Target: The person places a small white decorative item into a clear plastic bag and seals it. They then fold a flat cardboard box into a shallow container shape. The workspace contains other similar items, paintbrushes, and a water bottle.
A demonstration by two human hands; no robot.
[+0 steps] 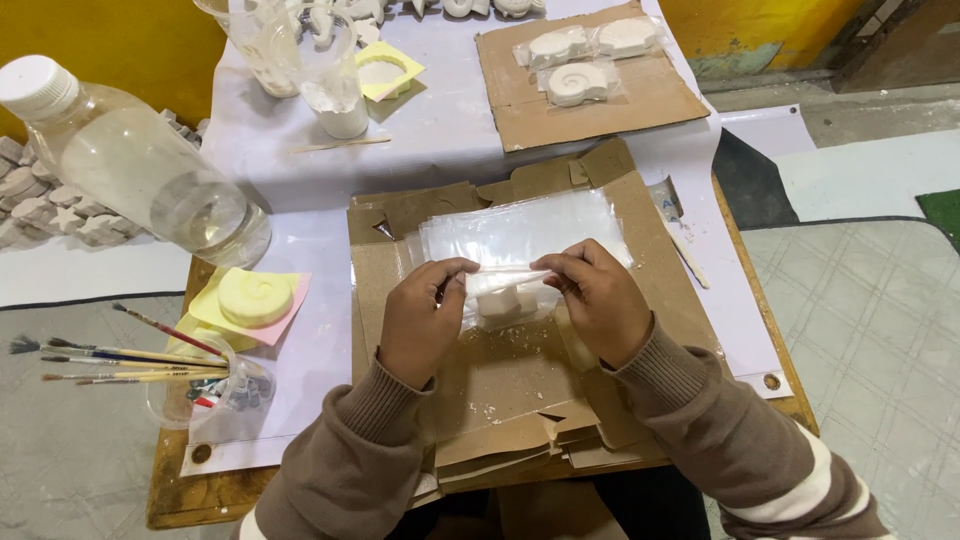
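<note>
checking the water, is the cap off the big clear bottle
No, the big clear bottle lies tilted at the table's left with its white cap on.

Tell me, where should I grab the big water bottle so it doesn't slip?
Probably around its clear middle, coming from above. The water bottle lies on its side with its white cap toward the far left, so the round body faces up; the cap end is narrow.

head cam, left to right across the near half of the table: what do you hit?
Paintbrushes in a clear cup → yellow shell cast on pink and yellow paper → left hand → small white cast in a clear bag → right hand → thin wooden stick.
</note>
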